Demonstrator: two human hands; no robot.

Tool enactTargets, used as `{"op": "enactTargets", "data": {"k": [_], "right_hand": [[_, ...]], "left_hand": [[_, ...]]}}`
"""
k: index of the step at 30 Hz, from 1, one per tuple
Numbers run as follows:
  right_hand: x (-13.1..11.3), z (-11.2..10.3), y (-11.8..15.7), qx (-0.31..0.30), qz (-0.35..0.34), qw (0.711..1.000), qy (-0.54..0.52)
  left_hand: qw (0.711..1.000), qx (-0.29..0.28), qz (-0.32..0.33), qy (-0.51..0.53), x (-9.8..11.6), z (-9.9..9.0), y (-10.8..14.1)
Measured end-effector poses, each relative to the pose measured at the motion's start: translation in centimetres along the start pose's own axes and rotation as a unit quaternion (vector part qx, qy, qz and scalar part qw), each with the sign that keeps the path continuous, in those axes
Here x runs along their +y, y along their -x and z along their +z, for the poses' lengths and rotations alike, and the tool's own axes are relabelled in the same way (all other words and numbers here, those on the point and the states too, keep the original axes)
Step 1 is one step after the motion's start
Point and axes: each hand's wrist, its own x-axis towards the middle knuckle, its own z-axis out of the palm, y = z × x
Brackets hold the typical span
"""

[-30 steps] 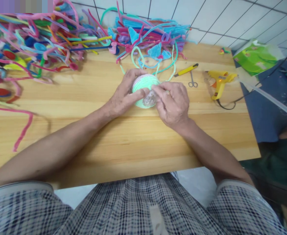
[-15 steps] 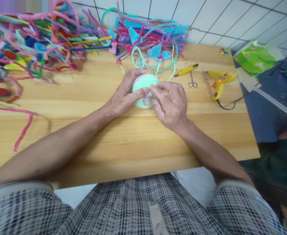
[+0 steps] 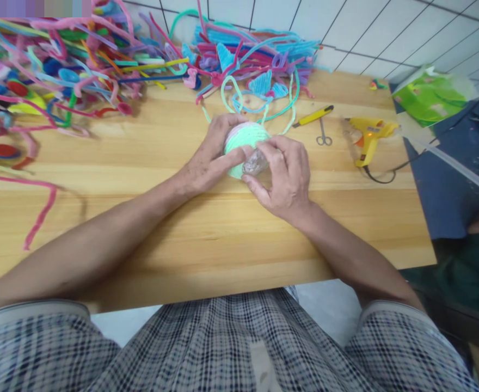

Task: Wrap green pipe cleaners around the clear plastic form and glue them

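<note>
A ball [image 3: 243,138] wrapped in mint-green fuzzy strands, with a pale pink patch at its upper left, is between my hands above the table. On its lower right side a clear, crinkled, silvery part [image 3: 255,163] shows bare. My left hand [image 3: 213,155] is closed round the ball's left side, its thumb lying across the front. My right hand [image 3: 282,171] grips the right side, its fingertips on top of the bare part and its thumb below. The ball's far side and underside are hidden.
Pipe cleaners [image 3: 100,71] in many colours are heaped along the back left. A yellow cutter [image 3: 313,116], small scissors [image 3: 323,136] and a yellow glue gun [image 3: 369,139] lie to the right. Beyond the table's [image 3: 366,234] right edge is a green plastic packet [image 3: 433,97].
My right thumb has shifted left and down, and its fingers have spread round the ball's bare part, which shows more now. My left hand keeps its hold.
</note>
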Motion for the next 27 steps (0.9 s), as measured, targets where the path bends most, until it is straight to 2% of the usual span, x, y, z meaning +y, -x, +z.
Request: {"op": "enactTargets", "data": {"k": [7, 18, 27], "right_hand": [[0.06, 0.28, 0.2, -0.006, 0.009, 1.0, 0.017], [-0.47, 0.22, -0.16, 0.008, -0.006, 1.0, 0.009], [-0.08, 0.66, 0.17, -0.005, 0.027, 1.0, 0.007]], "left_hand": [[0.999, -0.042, 0.006, 0.016, 0.48, -0.82, -0.12], [0.999, -0.02, -0.02, 0.026, 0.58, -0.77, -0.27], [1.0, -0.014, -0.008, 0.01, 0.66, -0.5, -0.27]]}}
